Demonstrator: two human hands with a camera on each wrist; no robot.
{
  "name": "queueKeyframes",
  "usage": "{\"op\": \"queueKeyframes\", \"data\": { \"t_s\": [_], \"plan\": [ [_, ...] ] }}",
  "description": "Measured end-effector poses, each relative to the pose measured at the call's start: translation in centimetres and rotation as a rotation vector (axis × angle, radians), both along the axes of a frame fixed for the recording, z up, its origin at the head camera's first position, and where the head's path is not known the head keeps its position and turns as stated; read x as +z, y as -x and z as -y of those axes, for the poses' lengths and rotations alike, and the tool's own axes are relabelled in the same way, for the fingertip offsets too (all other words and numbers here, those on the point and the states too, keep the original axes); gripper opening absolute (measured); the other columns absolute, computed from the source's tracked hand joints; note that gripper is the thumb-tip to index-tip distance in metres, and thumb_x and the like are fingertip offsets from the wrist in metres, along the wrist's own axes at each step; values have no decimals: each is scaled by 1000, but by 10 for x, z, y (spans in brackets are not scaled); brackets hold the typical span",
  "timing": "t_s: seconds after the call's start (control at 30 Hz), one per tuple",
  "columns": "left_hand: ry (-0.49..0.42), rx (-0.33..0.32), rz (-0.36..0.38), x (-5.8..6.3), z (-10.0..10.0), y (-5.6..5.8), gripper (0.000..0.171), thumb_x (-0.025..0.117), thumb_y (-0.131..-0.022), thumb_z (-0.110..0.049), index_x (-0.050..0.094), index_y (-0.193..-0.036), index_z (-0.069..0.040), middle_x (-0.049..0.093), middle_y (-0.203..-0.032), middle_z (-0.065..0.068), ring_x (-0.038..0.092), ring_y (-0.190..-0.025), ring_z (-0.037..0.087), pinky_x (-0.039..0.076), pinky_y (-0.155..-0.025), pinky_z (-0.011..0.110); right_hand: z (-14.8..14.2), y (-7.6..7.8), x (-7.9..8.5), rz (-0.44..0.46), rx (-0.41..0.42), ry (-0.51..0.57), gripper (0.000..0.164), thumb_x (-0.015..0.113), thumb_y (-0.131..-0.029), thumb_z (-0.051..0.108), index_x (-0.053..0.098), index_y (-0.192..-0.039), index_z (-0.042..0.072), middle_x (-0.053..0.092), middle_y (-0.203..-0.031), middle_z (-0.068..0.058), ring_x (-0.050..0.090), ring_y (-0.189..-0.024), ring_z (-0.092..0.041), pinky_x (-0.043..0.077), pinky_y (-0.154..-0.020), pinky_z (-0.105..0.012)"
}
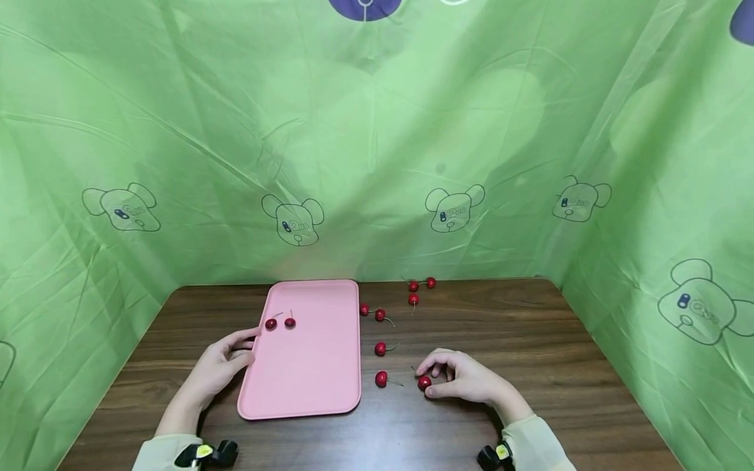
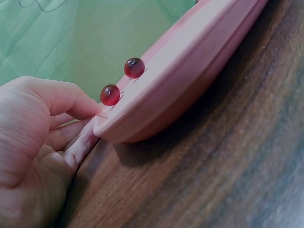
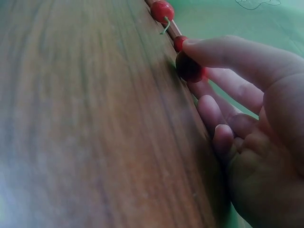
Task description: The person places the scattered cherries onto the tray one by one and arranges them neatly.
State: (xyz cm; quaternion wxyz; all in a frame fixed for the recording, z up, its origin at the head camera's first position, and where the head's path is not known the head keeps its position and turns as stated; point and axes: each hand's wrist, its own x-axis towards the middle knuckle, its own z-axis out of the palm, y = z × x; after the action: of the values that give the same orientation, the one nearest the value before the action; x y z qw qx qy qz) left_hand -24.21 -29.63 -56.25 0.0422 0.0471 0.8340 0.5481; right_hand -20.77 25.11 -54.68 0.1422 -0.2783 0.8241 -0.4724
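Observation:
A pink rectangular tray (image 1: 306,369) lies on the table left of centre. My left hand (image 1: 215,369) grips its left rim, thumb and fingers at the edge in the left wrist view. Two red cherries with stems, one (image 1: 271,324) near that rim and another (image 1: 290,322) beside it, rest on the tray. To the right of the tray, my right hand (image 1: 465,378) pinches a cherry (image 1: 423,383) between thumb and forefinger, low at the tabletop. In the right wrist view the thumb partly covers this cherry (image 3: 188,69).
Between tray and right hand lie single cherries, one (image 1: 381,379) nearer and one (image 1: 380,348) farther. A pair (image 1: 379,315) sits by the tray's right edge, and a small group (image 1: 413,299) near the back of the wooden table (image 1: 501,314). Green cloth (image 1: 377,163) hangs behind.

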Motion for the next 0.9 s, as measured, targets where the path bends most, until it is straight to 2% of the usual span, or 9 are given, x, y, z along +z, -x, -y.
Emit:
{"op": "queueKeyframes", "data": {
  "t_s": [0.3, 0.6, 0.9],
  "plan": [
    [-8, -4, -7, 0, 0, 0, 52, 71, -105, -4, 57, -155, 0, 68, -135, 25, 71, -111, 13, 59, -90, 22, 1, -1, 2, 7, -15, 10, 29, 89, -93, 18, 77, -119, 14, 70, -104, -9, 61, -87, -23, 49, -68, -24],
    [-15, -6, -6, -2, 0, 0, 52, 71, -105, -4, 57, -155, 0, 68, -136, 25, 71, -111, 12, 58, -90, 22, 0, 0, -1, 29, -30, 5, 28, 90, -92, 19, 77, -117, 16, 69, -103, -9, 55, -75, -8, 47, -62, -24],
    [-16, -8, -5, -1, 0, 0, 53, 71, -105, -4, 57, -155, 0, 68, -136, 25, 71, -111, 12, 58, -90, 22, -1, 1, -1, 52, -45, 22, 28, 90, -91, 17, 77, -116, 14, 70, -101, -11, 54, -73, -6, 45, -60, -21]
  ]
}}
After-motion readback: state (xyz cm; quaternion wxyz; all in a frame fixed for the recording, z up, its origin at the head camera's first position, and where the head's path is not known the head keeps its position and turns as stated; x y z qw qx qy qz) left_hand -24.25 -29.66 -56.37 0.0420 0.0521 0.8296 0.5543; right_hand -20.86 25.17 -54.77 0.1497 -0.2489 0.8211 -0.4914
